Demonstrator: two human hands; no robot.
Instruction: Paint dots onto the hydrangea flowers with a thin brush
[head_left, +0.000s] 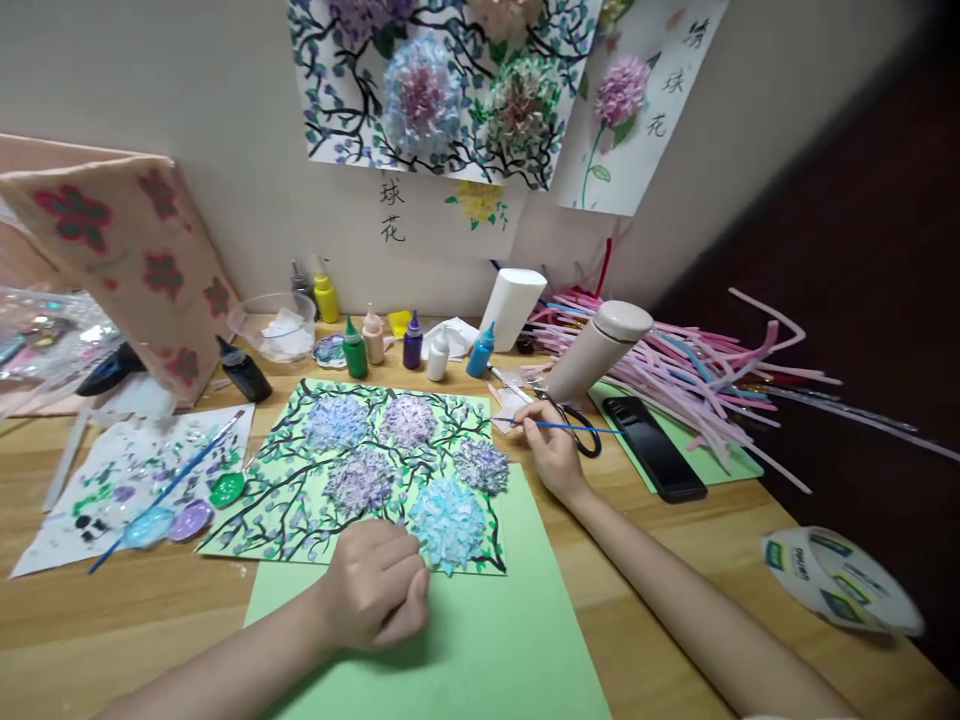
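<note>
Well to the left of the left hand lies a paint-smeared sheet (pixel 112 480) with a spare brush (pixel 169 487) across its blobs of colour. The left hand (pixel 375 585) is curled in a loose fist and holds nothing. It rests on the near edge of the painting (pixel 360 470), where that overlaps a plain green sheet (pixel 480 640), with a raised blue flower just past its knuckles. Beyond both hands a row of paint bottles (pixel 355 350) stands by the wall. The right hand (pixel 551 455) pinches a thin brush (pixel 607 431) between thumb and fingertips at the painting's right edge, its handle reaching rightward over scissors (pixel 598 443) just beyond the hand. A flask (pixel 596 350) stands farther off and a phone (pixel 656 448) lies to the right. A tape roll (pixel 840 580) sits right of the forearm, near the table's edge. The likeliest slip is the fist dragging over the blue flower, flattening or smudging it. If the fist lifted, the painting could slide under the brush. The brush's tip is too small to judge as loaded. The right elbow could nudge the tape roll off.
</note>
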